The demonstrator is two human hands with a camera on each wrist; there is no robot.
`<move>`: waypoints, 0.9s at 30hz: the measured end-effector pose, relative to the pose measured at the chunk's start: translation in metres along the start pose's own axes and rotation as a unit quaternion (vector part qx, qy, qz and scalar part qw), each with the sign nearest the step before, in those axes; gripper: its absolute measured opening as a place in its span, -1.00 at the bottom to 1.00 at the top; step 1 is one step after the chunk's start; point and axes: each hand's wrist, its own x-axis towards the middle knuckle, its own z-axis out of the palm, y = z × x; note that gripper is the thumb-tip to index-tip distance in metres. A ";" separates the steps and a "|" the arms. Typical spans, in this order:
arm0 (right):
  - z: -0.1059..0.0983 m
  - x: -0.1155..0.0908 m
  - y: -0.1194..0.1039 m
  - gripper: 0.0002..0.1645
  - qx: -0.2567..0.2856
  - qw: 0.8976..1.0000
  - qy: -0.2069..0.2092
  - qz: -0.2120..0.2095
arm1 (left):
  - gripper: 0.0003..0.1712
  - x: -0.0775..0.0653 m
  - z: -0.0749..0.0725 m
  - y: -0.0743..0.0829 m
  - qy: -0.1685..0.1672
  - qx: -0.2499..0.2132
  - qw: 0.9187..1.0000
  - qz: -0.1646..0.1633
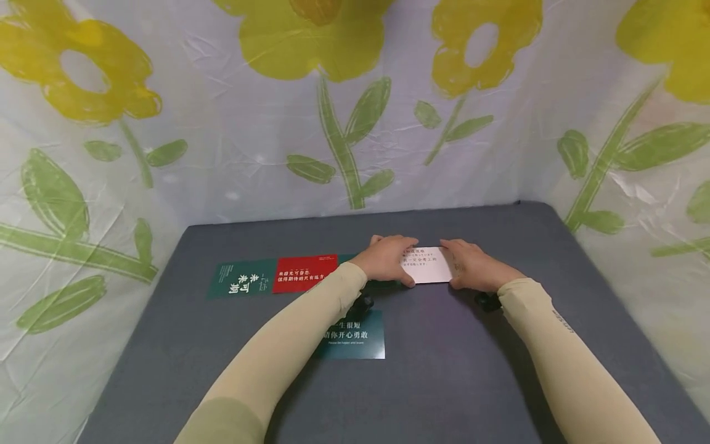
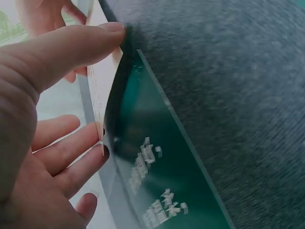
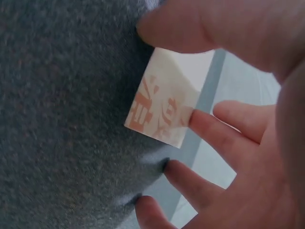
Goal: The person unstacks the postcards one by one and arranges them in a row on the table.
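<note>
A white card (image 1: 427, 265) printed with dark text spans the gap between both hands at the right end of a row of cards. My left hand (image 1: 388, 259) grips its left end, thumb on the near edge and fingers on the far edge. At the other end, my right hand (image 1: 478, 266) holds it between thumb and index finger; in the right wrist view, reddish print shows on that corner of the card (image 3: 164, 102). Close beside the white card, in the left wrist view, lies a green card (image 2: 162, 138) with white lettering, partly hidden under my left hand in the head view.
Farther left in the row lie a red card (image 1: 305, 274) and a dark green card (image 1: 244, 277). A teal card (image 1: 357, 339) lies nearer on the grey table (image 1: 444, 382), partly covered by my left forearm. A flower-printed curtain (image 1: 249, 154) stands behind the table.
</note>
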 end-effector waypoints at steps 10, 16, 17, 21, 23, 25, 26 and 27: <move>-0.006 -0.001 0.003 0.10 0.013 1.000 -0.025 -0.002 | 0.16 0.001 0.002 0.003 -0.014 0.011 1.000 -0.003; -0.007 -0.001 0.007 0.11 0.021 1.000 -0.020 -0.008 | 0.13 -0.001 0.000 0.005 -0.015 0.018 1.000 -0.006; -0.007 -0.001 0.007 0.11 0.024 0.999 -0.020 -0.009 | 0.13 -0.001 0.000 0.005 -0.016 0.017 1.000 -0.006; -0.006 -0.004 0.008 0.10 0.030 0.999 -0.015 -0.010 | 0.12 -0.003 -0.001 0.006 -0.018 0.016 1.000 -0.006; -0.006 -0.005 0.009 0.09 0.029 0.999 -0.010 -0.013 | 0.12 -0.002 0.000 0.006 -0.019 0.020 1.000 -0.007; -0.005 -0.005 0.010 0.08 0.025 1.000 -0.005 -0.016 | 0.13 -0.002 0.000 0.006 -0.019 0.024 0.999 -0.009; -0.005 -0.005 0.010 0.07 0.024 1.000 -0.003 -0.018 | 0.13 -0.002 0.000 0.006 -0.019 0.026 0.999 -0.011; -0.005 -0.005 0.010 0.07 0.022 1.000 -0.002 -0.019 | 0.13 -0.002 0.000 0.005 -0.019 0.027 0.999 -0.013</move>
